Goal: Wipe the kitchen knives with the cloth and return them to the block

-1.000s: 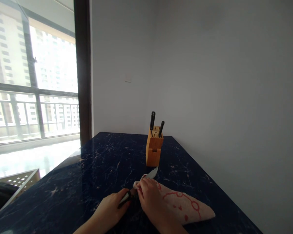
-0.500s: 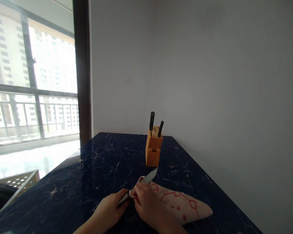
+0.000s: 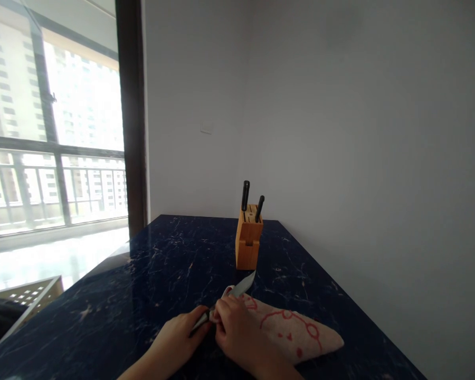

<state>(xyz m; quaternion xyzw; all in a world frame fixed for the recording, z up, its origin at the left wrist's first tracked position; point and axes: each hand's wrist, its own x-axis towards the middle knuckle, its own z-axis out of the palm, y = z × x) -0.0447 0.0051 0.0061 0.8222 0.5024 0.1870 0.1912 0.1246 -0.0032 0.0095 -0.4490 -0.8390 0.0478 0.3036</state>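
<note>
A knife (image 3: 244, 285) lies slantwise low in the head view, its blade tip pointing up and right. My left hand (image 3: 182, 331) is closed round its dark handle. My right hand (image 3: 235, 324) pinches a pale cloth with red line drawings (image 3: 301, 335) around the blade near the handle. The rest of the cloth spreads to the right over the table, partly beneath my right forearm. Just beyond the blade tip stands a wooden knife block (image 3: 248, 245) with black-handled knives in its slots.
The dark blue marbled table (image 3: 174, 253) reaches back to a grey wall. A pale perforated basket (image 3: 35, 298) with dark fabric is at the lower left, beside the table. Large windows are on the left.
My right hand has shifted very slightly left along the knife with the cloth. My left hand keeps its hold on the handle.
</note>
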